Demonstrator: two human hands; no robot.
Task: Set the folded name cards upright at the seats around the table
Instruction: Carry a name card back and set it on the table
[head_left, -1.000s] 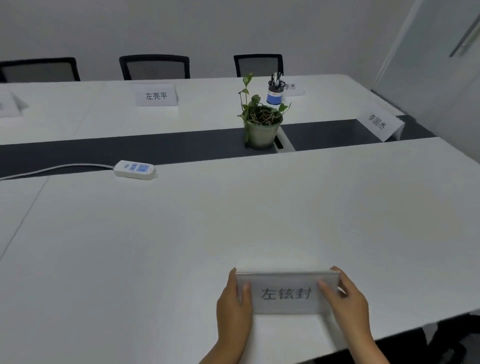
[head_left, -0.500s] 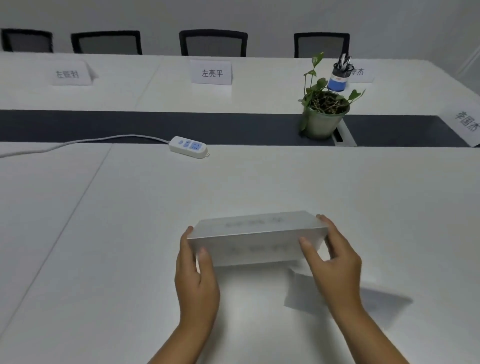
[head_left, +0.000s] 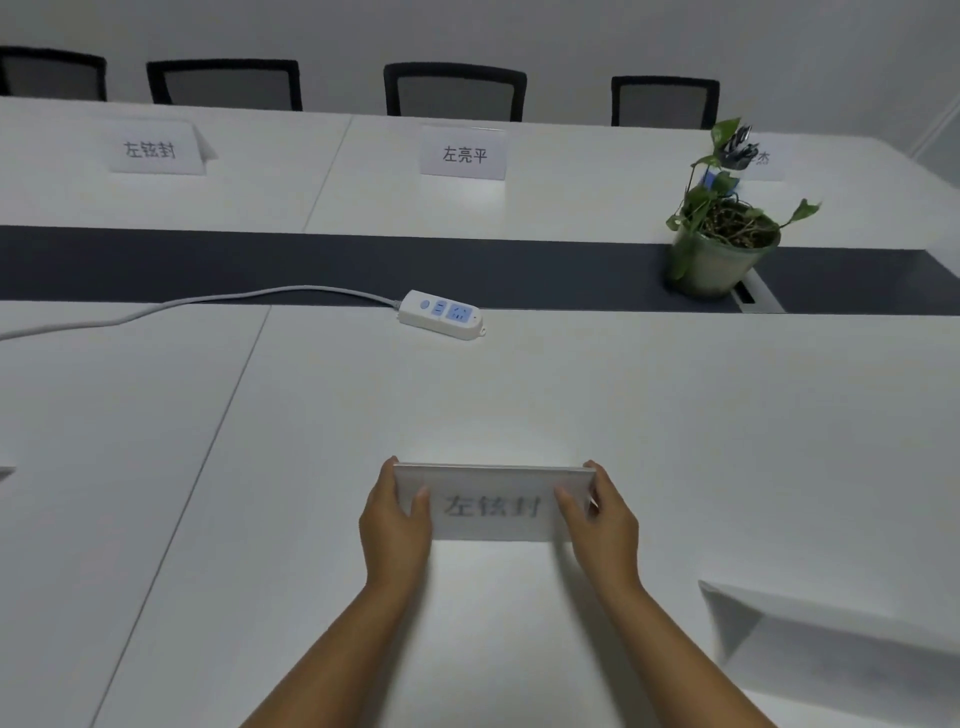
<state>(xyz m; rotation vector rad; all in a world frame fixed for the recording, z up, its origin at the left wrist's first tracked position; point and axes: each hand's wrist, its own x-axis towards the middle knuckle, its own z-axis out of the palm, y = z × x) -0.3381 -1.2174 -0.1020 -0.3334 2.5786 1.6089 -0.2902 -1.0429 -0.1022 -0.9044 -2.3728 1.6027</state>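
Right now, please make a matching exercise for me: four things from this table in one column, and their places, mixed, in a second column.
Things:
1. held card
2. power strip
3. plant
4. far-left card

Places:
A. on the dark centre strip, at the right
B. on the far side, before a chair
C. between both hands, on the near side
D. at the near side's far edge, with a cable running left

Pairs: 1-C, 2-D, 3-A, 4-B

White name card (head_left: 493, 503), grey lettering; white table (head_left: 675, 415), dark centre strip (head_left: 311, 265)
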